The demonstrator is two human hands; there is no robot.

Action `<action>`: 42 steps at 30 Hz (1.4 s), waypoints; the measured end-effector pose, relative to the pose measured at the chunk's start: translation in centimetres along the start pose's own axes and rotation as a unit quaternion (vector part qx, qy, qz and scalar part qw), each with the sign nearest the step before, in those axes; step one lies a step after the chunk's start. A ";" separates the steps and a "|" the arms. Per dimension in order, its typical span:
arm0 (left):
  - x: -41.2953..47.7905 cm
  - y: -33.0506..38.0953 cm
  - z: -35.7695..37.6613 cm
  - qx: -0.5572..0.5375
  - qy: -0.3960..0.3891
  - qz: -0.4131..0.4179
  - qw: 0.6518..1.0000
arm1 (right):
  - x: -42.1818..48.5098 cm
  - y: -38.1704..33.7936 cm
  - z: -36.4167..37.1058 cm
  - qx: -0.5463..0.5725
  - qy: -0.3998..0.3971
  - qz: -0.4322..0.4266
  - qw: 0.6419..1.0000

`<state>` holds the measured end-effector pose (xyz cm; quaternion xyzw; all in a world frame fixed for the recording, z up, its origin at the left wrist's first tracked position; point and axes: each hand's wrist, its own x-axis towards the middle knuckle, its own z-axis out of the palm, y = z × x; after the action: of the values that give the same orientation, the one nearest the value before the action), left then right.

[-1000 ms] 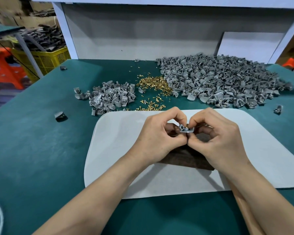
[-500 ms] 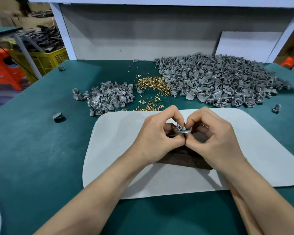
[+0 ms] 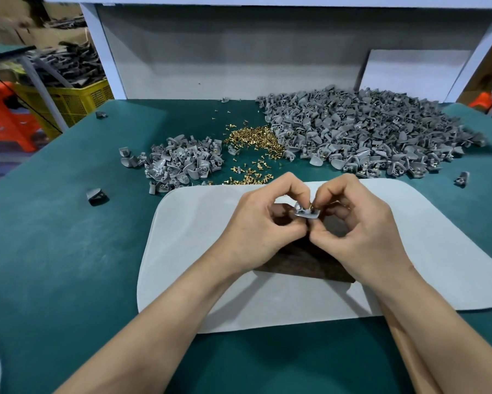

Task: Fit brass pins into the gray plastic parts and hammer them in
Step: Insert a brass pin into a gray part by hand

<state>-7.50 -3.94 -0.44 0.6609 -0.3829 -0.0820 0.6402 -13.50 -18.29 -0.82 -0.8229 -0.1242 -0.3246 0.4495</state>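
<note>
Item: gray plastic part point(image 3: 305, 214), held over the pale mat point(image 3: 182, 237) above the dark wooden block point(image 3: 304, 265); long axis runs left to right, nearly level. Grip: left hand point(image 3: 263, 223) pinches its left end; right hand point(image 3: 361, 226) pinches a brass pin point(image 3: 311, 206) at the part's top edge. The pin's direction is unclear, as fingertips mostly hide it. The hands half cover the block.

The left hand point(image 3: 263, 220) pinches a gray part point(image 3: 305, 216), the right hand point(image 3: 361, 223) a brass pin point(image 3: 311, 206) atop it; part piles point(image 3: 367, 137) lie toward twelve o'clock.
</note>
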 end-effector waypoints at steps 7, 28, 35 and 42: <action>-0.1 0.1 0.1 -0.003 0.004 -0.001 1.000 | 0.1 -0.3 -0.2 -0.023 -0.007 -0.013 1.000; -0.1 -0.1 0.3 -0.039 0.030 0.005 0.999 | 0.2 0.0 -0.2 0.044 0.008 0.024 0.999; -0.1 -0.2 0.3 -0.024 0.031 0.035 0.999 | 0.3 -0.3 -0.5 0.023 0.005 0.021 1.000; -0.1 -0.3 0.3 -0.003 0.040 0.041 0.998 | 0.2 -0.4 -0.4 0.012 0.004 0.022 1.000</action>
<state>-7.58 -4.19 -0.82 0.6451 -0.3835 -0.0300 0.6603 -13.70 -18.47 -0.28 -0.8186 -0.1080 -0.3166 0.4670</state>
